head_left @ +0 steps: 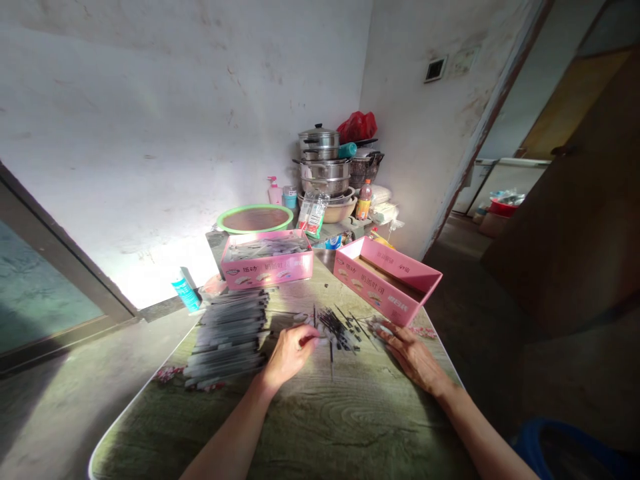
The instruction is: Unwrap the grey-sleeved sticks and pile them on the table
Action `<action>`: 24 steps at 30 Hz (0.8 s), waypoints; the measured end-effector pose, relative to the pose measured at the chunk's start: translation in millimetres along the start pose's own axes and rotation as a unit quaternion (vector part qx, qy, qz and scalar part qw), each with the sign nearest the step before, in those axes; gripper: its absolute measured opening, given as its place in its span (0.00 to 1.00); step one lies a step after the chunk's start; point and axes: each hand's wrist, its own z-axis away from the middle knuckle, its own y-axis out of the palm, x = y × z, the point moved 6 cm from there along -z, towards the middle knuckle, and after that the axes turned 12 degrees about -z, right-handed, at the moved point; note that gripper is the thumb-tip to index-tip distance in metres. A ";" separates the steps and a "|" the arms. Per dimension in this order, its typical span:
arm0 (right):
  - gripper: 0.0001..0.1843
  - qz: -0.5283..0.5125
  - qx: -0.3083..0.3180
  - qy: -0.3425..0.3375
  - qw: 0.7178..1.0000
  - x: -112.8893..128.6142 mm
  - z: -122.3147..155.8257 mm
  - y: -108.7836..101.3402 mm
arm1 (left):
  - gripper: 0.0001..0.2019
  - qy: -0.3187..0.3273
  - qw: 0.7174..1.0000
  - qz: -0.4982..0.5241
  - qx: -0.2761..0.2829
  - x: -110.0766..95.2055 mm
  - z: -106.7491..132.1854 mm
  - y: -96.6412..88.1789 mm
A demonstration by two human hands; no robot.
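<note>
Nearest me is bare desk [330, 413], then the two hands, and that's where I'd worry first. The left hand [290, 357] has its thumb and finger close together at the pile of loose dark sticks [337, 327], but I can't tell if the fingers have hold of anything. The right hand [415, 357] lies low with its fingers loosely stretched over some pale bits; can't tell if it's gripping any of those either. The sticks sit mid-desk between the hands, pointing every which way, so I reckon a careless pinch could grab two or scatter the lot. On the left, the stack of pale slim packets [227, 340] looks slidey, and a bumped forearm might fan it out. Further back, the right pink box [380, 280] is close to the desk's side edge, so a knock from the right knuckles could tip it off. The left pink box [265, 267] looks heaped, so jostling might spill a few packets.
</note>
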 end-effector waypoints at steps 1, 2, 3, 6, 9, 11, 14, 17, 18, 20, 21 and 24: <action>0.24 0.003 -0.001 0.002 1.000 -0.5 2.9 -1.2 | 0.08 -0.001 1.000 0.001 0.001 -0.3 -0.1 0.1; 0.24 0.007 -0.007 0.005 1.000 -0.9 5.3 -2.4 | 0.08 -0.001 1.000 0.002 0.001 -0.5 -0.2 0.2; 0.23 0.013 -0.015 0.010 1.000 -1.1 7.2 -3.4 | 0.07 -0.001 1.000 0.004 0.002 -0.8 -0.3 0.5; 0.22 0.029 -0.025 0.029 0.999 -1.6 10.1 -3.4 | 0.07 0.005 1.000 0.011 0.004 -0.8 0.1 1.5; 0.22 0.041 -0.008 0.035 0.999 -0.8 10.2 -0.7 | 0.07 0.012 1.000 0.014 0.001 -0.1 0.7 2.1; 0.23 0.048 -0.008 0.033 0.998 1.7 9.6 -1.5 | 0.07 0.012 1.000 0.011 0.001 0.2 0.6 2.2; 0.25 0.050 -0.034 0.028 0.998 11.3 5.6 -6.6 | 0.07 0.009 1.000 0.003 0.005 -1.1 -0.3 1.8; 0.23 0.032 -0.092 0.011 0.995 28.6 -6.4 -11.6 | 0.08 0.006 1.000 0.004 0.005 -3.6 -1.2 0.7; 0.23 0.023 -0.116 0.007 0.993 34.6 -12.6 -12.2 | 0.08 0.005 1.000 0.004 0.005 -4.4 -1.3 0.3; 0.21 0.003 -0.172 0.021 0.985 43.6 -27.0 -10.8 | 0.09 0.003 1.000 -0.005 0.005 -5.1 -1.0 -0.5; 0.21 -0.007 -0.200 0.039 0.979 46.5 -34.4 -8.2 | 0.09 0.002 1.000 -0.012 0.004 -5.2 -0.6 -1.0; 0.21 -0.032 -0.260 0.072 0.962 54.2 -52.9 8.4 | 0.10 0.005 0.999 -0.037 -0.004 -5.0 0.9 -3.7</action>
